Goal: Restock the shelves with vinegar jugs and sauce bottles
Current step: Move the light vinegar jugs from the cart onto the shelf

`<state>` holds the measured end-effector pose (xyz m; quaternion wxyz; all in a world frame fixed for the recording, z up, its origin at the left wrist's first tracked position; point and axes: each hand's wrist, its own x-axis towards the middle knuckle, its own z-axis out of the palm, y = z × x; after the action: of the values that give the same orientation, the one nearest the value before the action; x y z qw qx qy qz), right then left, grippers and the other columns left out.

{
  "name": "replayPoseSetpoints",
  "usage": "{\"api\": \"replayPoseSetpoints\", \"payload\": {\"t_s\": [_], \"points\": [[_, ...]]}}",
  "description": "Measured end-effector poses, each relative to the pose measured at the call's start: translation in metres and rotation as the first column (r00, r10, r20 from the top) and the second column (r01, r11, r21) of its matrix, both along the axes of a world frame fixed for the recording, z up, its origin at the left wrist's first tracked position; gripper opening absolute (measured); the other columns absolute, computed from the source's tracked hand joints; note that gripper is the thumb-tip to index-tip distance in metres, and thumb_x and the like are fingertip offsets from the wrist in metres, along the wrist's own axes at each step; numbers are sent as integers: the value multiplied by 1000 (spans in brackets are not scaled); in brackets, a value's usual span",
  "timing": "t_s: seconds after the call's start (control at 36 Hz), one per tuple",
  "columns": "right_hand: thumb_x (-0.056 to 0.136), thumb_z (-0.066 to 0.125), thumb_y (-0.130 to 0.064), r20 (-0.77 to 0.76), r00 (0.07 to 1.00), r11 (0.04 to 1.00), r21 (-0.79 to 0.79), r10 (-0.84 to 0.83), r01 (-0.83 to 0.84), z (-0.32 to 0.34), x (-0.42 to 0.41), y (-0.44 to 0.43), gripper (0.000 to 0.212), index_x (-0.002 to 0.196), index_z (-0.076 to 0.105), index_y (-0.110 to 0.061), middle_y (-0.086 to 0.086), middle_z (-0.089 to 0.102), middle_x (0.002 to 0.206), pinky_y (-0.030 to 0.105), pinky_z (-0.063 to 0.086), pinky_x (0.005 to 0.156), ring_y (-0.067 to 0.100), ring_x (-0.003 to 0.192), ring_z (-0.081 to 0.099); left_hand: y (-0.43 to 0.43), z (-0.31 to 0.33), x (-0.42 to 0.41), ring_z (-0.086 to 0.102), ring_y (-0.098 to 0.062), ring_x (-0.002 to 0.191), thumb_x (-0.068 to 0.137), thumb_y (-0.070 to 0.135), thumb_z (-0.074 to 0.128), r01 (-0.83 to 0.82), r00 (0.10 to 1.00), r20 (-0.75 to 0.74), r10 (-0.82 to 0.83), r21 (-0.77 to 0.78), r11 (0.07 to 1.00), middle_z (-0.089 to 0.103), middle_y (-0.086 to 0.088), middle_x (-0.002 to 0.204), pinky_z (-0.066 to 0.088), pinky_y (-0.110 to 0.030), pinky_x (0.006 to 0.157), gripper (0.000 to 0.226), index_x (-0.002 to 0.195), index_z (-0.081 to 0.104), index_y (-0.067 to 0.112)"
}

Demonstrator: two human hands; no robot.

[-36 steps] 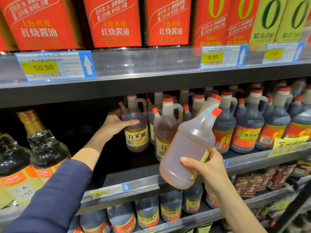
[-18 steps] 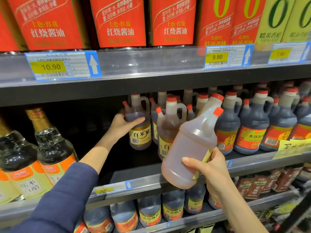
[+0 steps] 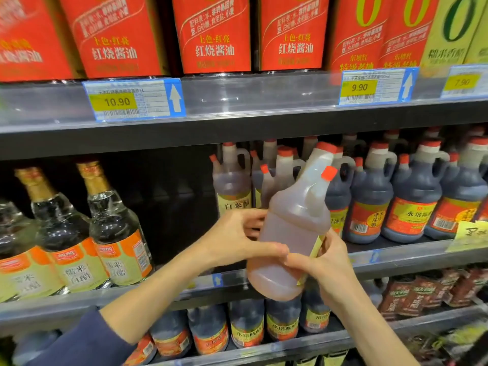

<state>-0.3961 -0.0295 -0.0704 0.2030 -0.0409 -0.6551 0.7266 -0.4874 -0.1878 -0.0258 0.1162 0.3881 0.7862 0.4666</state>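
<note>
Here both hands grip one pale vinegar jug (image 3: pixel 293 228), held tilted in the air in front of the middle shelf (image 3: pixel 412 256), its red caps leaning toward one o'clock. The left hand (image 3: pixel 237 239) wraps the jug's side at nine o'clock; the right hand (image 3: pixel 324 260) clasps its lower part at four o'clock, thumbs nearly touching. Just behind it stand more pale jugs (image 3: pixel 232 180), with dark jugs (image 3: pixel 412 196) at three o'clock. Clear glass bottles (image 3: pixel 118 233) stand at nine o'clock, well apart.

Blue-edged price tags (image 3: pixel 134 100) — 10.90, 9.90 — brown sachets (image 3: pixel 433 294) lower right
</note>
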Motion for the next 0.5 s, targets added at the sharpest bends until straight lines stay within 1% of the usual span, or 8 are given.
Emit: {"api": "replayPoseSetpoints", "payload": {"t_s": [0.06, 0.14, 0.25, 0.33, 0.39, 0.42, 0.44, 0.5], "points": [[28, 87, -31, -16, 1000, 1000, 22, 14, -14, 1, 1, -5, 87, 109, 58, -23, -2, 72, 100, 29, 57, 68, 13, 93, 69, -3, 5, 5, 67, 1, 94, 62, 40, 84, 3, 999, -37, -3, -5, 1000, 72, 14, 100, 55, -23, 82, 60, 116, 64, 24], [26, 87, -32, -21, 999, 998, 56, 30, -29, 2, -1, -11, 85, 106, 58, -26, -3, 71, 100, 30, 58, 72, 11, 93, 68, -12, 10, 8, 67, 1, 93, 63, 32, 85, -16, 999, -51, 16, 16, 1000, 73, 12, 98, 54, -19, 78, 56, 114, 66, 21], [29, 88, -33, -34, 998, 992, 119, 45, -41, 5, -7, -18, 87, 110, 58, -26, -5, 70, 104, 30, 57, 78, 7, 97, 66, -25, 14, 10, 66, 1, 96, 63, 37, 84, -41, 995, -94, 43, 23, 999, 71, 12, 103, 54, -21, 80, 59, 116, 63, 25], [36, 97, -28, -61, 996, 978, 204, 60, -46, 7, -12, -22, 80, 107, 59, -27, -11, 71, 101, 22, 55, 74, 4, 95, 66, -33, 14, 8, 65, 1, 99, 65, 39, 83, -44, 992, -118, 46, 16, 999, 70, 12, 106, 55, -24, 83, 61, 119, 60, 26], [43, 93, -20, -78, 994, 963, 265, 70, -47, 7, -17, -24, 72, 106, 60, -28, -18, 70, 100, 17, 53, 73, 1, 95, 65, -38, 13, 7, 65, 0, 100, 68, 33, 83, -41, 993, -114, 43, 20, 999, 69, 11, 108, 55, -21, 82, 60, 122, 58, 23], [45, 92, -19, -84, 994, 957, 287, 72, -45, 7, -20, -25, 70, 107, 60, -27, -16, 70, 101, 18, 54, 75, 2, 96, 65, -40, 12, 5, 65, 0, 100, 68, 31, 83, -44, 993, -106, 47, 26, 999, 69, 10, 109, 54, -21, 82, 61, 123, 58, 22], [46, 93, -20, -88, 994, 950, 310, 68, -38, 7, -23, -25, 70, 109, 61, -26, -13, 71, 102, 21, 55, 78, 4, 98, 65, -42, 12, 4, 65, -1, 101, 69, 30, 83, -51, 994, -100, 53, 31, 998, 68, 10, 110, 54, -21, 83, 62, 124, 57, 21], [45, 94, -32, -101, 993, 936, 351, 63, -24, 7, -29, -27, 74, 112, 61, -25, -9, 70, 106, 25, 55, 83, 6, 102, 65, -46, 10, 0, 64, -1, 104, 68, 29, 83, -66, 993, -95, 69, 42, 997, 67, 9, 112, 53, -21, 86, 62, 124, 56, 22]]}}
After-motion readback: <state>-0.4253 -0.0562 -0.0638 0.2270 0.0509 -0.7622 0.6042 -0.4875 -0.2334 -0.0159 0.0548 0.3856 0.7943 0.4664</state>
